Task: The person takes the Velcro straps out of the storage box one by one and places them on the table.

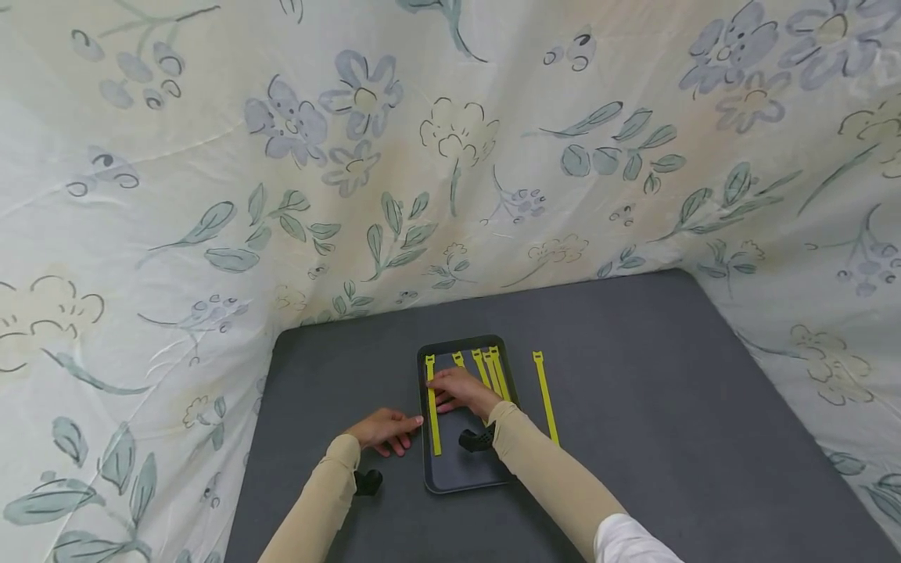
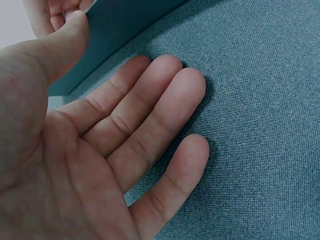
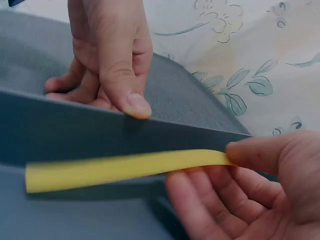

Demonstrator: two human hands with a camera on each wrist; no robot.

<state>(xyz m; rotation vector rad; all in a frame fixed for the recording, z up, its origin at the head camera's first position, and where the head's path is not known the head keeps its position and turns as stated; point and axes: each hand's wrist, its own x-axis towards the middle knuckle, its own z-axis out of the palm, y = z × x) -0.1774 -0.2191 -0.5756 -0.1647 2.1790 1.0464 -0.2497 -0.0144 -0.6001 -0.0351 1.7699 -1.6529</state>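
A flat yellow cable tie (image 1: 434, 428) with a slotted head lies lengthwise along the left side of the dark tray (image 1: 461, 473). My right hand (image 1: 461, 389) reaches over the tray and pinches that tie between thumb and fingers. In the right wrist view the tie's free end (image 3: 95, 172) stands slightly off the tray floor. Outside the tray's left wall is my left hand (image 1: 385, 429), its thumb (image 3: 136, 103) touching the rim and its other fingers (image 2: 170, 110) loosely extended on the grey tabletop. Several more yellow ties (image 1: 496, 371) lie in the tray, partly hidden by my right hand and forearm.
Another yellow tie (image 1: 545, 397) lies on the grey table (image 1: 669, 422), just right of the tray. Black wrist-camera mounts (image 1: 475, 440) stick out from both wrists. A floral cloth (image 1: 450, 172) hangs behind the table and along its sides.
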